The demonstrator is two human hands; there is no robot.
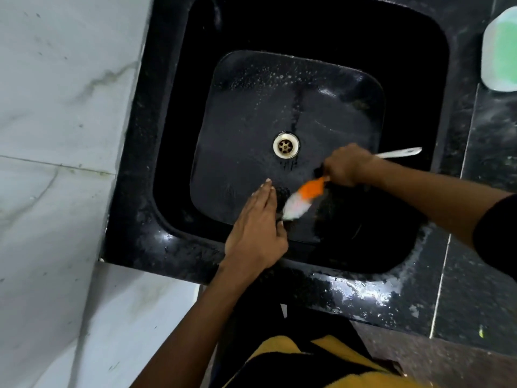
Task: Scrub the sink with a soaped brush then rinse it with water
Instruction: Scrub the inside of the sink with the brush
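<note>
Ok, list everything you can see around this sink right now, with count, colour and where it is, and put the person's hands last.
sink: one, black, centre, set in the counter
drain: one, pale metal, middle of the sink floor
brush: one, orange and white with a white handle, on the near sink floor, blurred
bottle: one, clear with green liquid, on the counter at the right edge
counter: one, dark speckled, right and near side
wall: white marbled tiles, left
left hand: fingers straight, over the sink's near edge
right hand: grips the brush handle

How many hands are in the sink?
2. The right hand grips the brush over the sink floor, right of the drain. The left hand reaches over the near rim, fingers straight beside the bristles.
</note>
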